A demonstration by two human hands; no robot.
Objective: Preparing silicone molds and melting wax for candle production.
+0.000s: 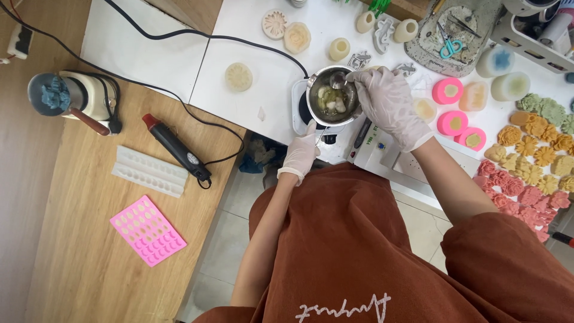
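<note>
Right hand (388,104), gloved, closed around a spoon (338,79) dipped into one metal pot (330,96). Left hand (300,152), gloved, pinching the pot's handle just below. Three pink moulds (452,122) right of the hand.

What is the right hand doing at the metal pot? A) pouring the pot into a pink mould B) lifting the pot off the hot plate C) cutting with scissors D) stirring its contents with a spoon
D: the gloved right hand holds a spoon dipped into the metal pot, which sits on the small hot plate, while the gloved left hand steadies the pot's handle.
</note>
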